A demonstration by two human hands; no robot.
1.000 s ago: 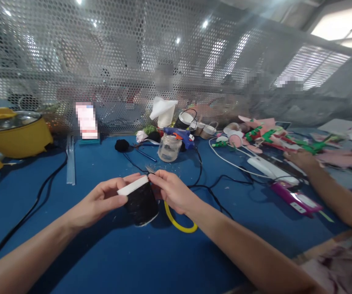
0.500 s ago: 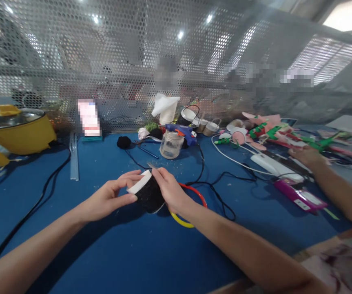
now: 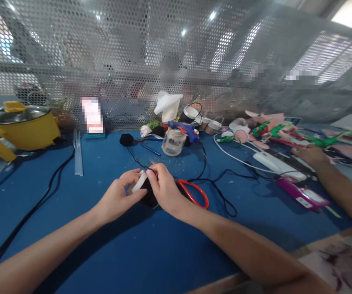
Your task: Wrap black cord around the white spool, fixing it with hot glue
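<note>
A small white cup wrapped in black yarn (image 3: 150, 197) is tilted between my two hands above the blue table. My left hand (image 3: 122, 194) grips its white rim, with the thumb outside and the fingers partly inside. At the rim's right side, my right hand (image 3: 165, 190) pinches the black yarn with thumb and forefinger. Scissors with red handles (image 3: 200, 192) are tucked in the same hand; a pointed tip shows past the fingers. From the cup, a strand runs back to a ball of black yarn (image 3: 126, 139).
Behind the hands are a clear jar (image 3: 174, 142), a blue glue gun (image 3: 184, 128) and a blue pen (image 3: 150, 149). A yellow pot (image 3: 35, 130) stands left. At right lie black cables, a power strip (image 3: 278, 165), a purple pack (image 3: 301, 195) and another person's hand (image 3: 312, 155).
My left hand has closed more around the cup's rim, and the cup has turned slightly. The scissors' handles have shifted, so the yellow part is hidden.
</note>
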